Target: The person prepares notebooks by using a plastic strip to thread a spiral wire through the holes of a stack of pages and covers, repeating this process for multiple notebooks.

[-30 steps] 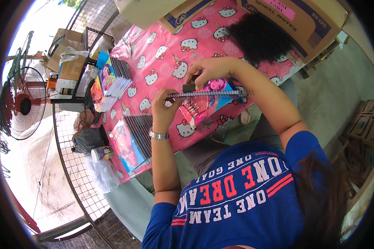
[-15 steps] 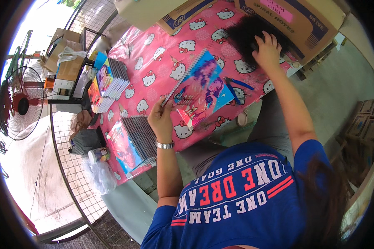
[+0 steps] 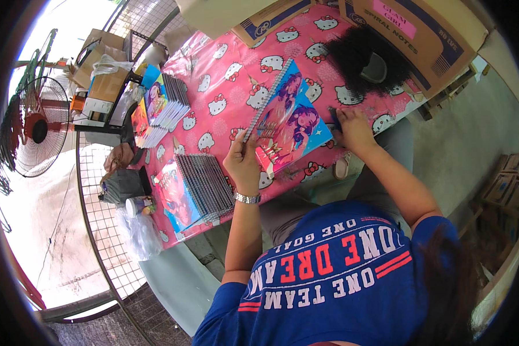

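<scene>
A spiral notebook (image 3: 291, 124) with a colourful pink and blue cover lies at a slant on the table in front of me. My left hand (image 3: 242, 164) is closed on the lower end of its wire binding, thumb and fingers pinching it. Just right of the cover, my right hand (image 3: 354, 131) is curled around the blue-handled pliers (image 3: 334, 116), which it mostly hides. Beyond that hand lies a bristly black heap (image 3: 352, 60) of thin strands, with a dark rounded piece (image 3: 373, 68) in it.
A stack of spiral notebooks (image 3: 202, 184) stands left of my left hand, another stack (image 3: 161, 104) farther off. Cardboard boxes (image 3: 409, 49) line the far side of the pink patterned table cover (image 3: 219, 75). A fan (image 3: 39, 130) stands at the left; a plastic bag (image 3: 138, 233) hangs by the near-left edge.
My right hand has left the black heap, come nearer and closed around the pliers. My left hand still pinches the notebook's binding. The whole view has shifted slightly.
</scene>
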The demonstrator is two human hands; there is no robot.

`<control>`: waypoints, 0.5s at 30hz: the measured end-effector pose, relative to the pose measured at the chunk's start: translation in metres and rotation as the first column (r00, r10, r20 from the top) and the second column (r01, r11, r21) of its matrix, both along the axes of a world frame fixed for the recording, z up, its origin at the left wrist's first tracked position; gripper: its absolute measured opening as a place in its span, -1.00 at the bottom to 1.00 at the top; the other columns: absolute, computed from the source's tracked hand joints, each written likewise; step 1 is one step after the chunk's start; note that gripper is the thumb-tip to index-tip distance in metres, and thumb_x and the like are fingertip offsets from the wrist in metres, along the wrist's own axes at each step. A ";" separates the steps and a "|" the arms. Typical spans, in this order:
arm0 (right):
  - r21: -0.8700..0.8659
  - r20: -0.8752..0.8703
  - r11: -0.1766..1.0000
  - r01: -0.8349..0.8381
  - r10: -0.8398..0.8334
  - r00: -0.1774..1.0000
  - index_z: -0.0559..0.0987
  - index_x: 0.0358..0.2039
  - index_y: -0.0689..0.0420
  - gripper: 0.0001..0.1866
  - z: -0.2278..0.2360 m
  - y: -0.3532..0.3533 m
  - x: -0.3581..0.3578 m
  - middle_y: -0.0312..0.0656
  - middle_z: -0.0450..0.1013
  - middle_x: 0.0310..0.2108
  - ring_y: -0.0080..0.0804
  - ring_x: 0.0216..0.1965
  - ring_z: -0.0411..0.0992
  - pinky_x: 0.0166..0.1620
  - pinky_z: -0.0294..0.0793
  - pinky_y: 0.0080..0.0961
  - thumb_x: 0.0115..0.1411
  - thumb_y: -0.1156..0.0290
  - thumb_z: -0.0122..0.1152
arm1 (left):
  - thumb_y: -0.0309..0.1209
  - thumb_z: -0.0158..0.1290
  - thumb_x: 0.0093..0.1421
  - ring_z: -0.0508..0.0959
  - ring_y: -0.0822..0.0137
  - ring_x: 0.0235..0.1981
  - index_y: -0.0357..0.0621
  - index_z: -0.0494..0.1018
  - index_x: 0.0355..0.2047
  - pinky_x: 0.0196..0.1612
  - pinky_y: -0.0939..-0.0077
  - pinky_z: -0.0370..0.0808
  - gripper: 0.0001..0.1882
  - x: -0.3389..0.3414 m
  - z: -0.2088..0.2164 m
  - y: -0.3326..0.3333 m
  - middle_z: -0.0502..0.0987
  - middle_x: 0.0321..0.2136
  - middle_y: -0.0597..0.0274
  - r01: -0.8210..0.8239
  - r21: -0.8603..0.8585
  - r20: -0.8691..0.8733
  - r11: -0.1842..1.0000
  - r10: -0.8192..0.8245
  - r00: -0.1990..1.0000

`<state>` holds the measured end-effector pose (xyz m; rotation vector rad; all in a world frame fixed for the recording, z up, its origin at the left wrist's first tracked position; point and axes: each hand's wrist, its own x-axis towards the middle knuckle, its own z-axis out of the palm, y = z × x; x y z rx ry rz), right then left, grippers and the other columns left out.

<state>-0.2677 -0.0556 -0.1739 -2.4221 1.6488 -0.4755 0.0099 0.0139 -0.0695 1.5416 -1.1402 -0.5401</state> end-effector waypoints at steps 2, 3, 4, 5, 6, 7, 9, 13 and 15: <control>0.101 0.234 0.994 0.040 -0.063 0.970 0.50 0.11 0.25 -0.32 0.014 0.000 0.003 0.01 0.43 -0.01 -0.01 0.03 0.35 0.15 0.30 -0.15 -0.07 0.26 0.35 | -0.53 0.14 0.26 0.59 0.50 -0.38 -0.45 0.52 -0.06 -0.28 0.65 0.52 -0.73 0.000 -0.007 0.004 0.64 -0.33 0.18 -0.011 -0.036 0.008 0.999 0.012 1.000; 0.156 0.345 0.987 0.050 -0.102 0.933 0.51 0.09 0.23 -0.33 0.025 0.001 0.004 0.01 0.43 -0.02 -0.01 0.01 0.35 0.13 0.31 -0.15 -0.08 0.27 0.36 | -0.53 0.15 0.26 0.59 0.50 -0.38 -0.45 0.53 -0.06 -0.27 0.65 0.53 -0.73 0.001 -0.010 0.005 0.64 -0.34 0.18 -0.016 -0.054 0.014 0.998 0.017 1.000; 0.063 0.409 0.998 -0.031 0.002 0.912 0.52 0.09 0.20 -0.34 0.042 0.008 0.006 -0.01 0.42 -0.02 -0.02 0.01 0.36 0.12 0.34 -0.17 -0.09 0.29 0.35 | -0.53 0.15 0.25 0.60 0.52 -0.39 -0.44 0.54 -0.09 -0.28 0.66 0.53 -0.74 -0.010 0.003 0.007 0.65 -0.36 0.18 -0.034 0.007 0.110 0.999 0.033 0.993; -0.036 0.467 0.993 -0.114 0.117 0.876 0.53 0.08 0.18 -0.36 0.067 0.018 0.018 -0.04 0.42 -0.01 -0.04 0.01 0.36 0.11 0.36 -0.20 -0.10 0.31 0.35 | -0.53 0.15 0.25 0.59 0.52 -0.39 -0.44 0.55 -0.09 -0.28 0.65 0.54 -0.74 -0.012 0.004 0.008 0.66 -0.36 0.19 -0.038 -0.013 0.121 0.999 0.039 0.992; -0.136 0.511 0.974 -0.184 0.228 0.829 0.55 0.07 0.16 -0.37 0.087 0.028 0.030 -0.06 0.41 -0.01 -0.06 0.01 0.37 0.10 0.39 -0.22 -0.10 0.33 0.35 | -0.54 0.15 0.25 0.59 0.53 -0.39 -0.44 0.55 -0.09 -0.28 0.65 0.54 -0.75 -0.014 0.005 0.009 0.66 -0.37 0.19 -0.036 -0.031 0.130 0.999 0.040 0.991; -0.167 0.569 0.942 -0.290 0.332 0.752 0.54 0.07 0.15 -0.37 0.100 0.034 0.041 -0.07 0.41 -0.01 -0.08 -0.01 0.38 0.11 0.39 -0.23 -0.10 0.34 0.36 | -0.54 0.15 0.25 0.59 0.53 -0.40 -0.43 0.55 -0.09 -0.28 0.65 0.54 -0.75 -0.015 0.005 0.009 0.66 -0.37 0.19 -0.031 -0.050 0.140 0.998 0.037 0.989; -0.220 0.611 0.892 -0.395 0.441 0.657 0.55 0.06 0.16 -0.38 0.112 0.039 0.058 -0.07 0.41 -0.02 -0.07 0.00 0.39 0.11 0.37 -0.22 -0.10 0.35 0.36 | -0.56 0.13 0.25 0.59 0.54 -0.39 -0.42 0.55 -0.08 -0.28 0.65 0.54 -0.75 -0.017 0.002 0.007 0.67 -0.36 0.20 -0.035 -0.055 0.155 0.998 0.043 0.987; -0.277 0.590 0.854 -0.440 0.513 0.624 0.55 0.03 0.22 -0.40 0.125 0.036 0.073 -0.04 0.43 -0.04 -0.04 0.03 0.39 0.10 0.38 -0.19 -0.11 0.36 0.37 | -0.62 0.09 0.24 0.58 0.56 -0.38 -0.40 0.56 -0.06 -0.27 0.67 0.52 -0.74 -0.012 -0.008 0.009 0.67 -0.36 0.22 -0.067 -0.067 0.164 0.996 0.077 0.983; -0.288 0.561 0.846 -0.449 0.529 0.636 0.55 0.05 0.23 -0.40 0.123 0.035 0.075 -0.03 0.45 -0.06 -0.06 0.01 0.42 0.08 0.40 -0.23 -0.09 0.37 0.36 | -0.64 0.08 0.22 0.58 0.56 -0.38 -0.40 0.56 -0.07 -0.27 0.67 0.52 -0.74 -0.014 -0.007 0.011 0.67 -0.36 0.23 -0.068 -0.060 0.191 0.996 0.078 0.978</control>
